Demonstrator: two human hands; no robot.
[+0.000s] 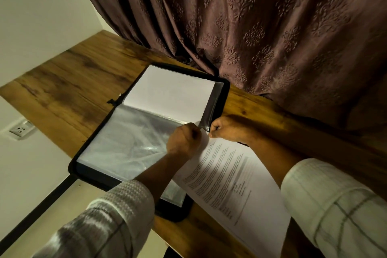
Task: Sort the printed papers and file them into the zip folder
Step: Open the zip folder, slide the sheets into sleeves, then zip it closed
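— While the printed paper (236, 184) is laid on the wooden table (73, 81), overlapping the right edge of the open zip folder (125, 148), what is seen beyond?
— A white sheet (169, 92) is kept in the far half; a patterned curtain (272, 27) is hung behind.
— And the hands?
— The left hand (184, 142) and right hand (226, 130) are clenched at the paper's top edge; what is gripped cannot be told.

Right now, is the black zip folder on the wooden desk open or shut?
Open. The black zip folder lies spread flat on the wooden desk, clear plastic sleeves exposed, a white sheet in the far half.
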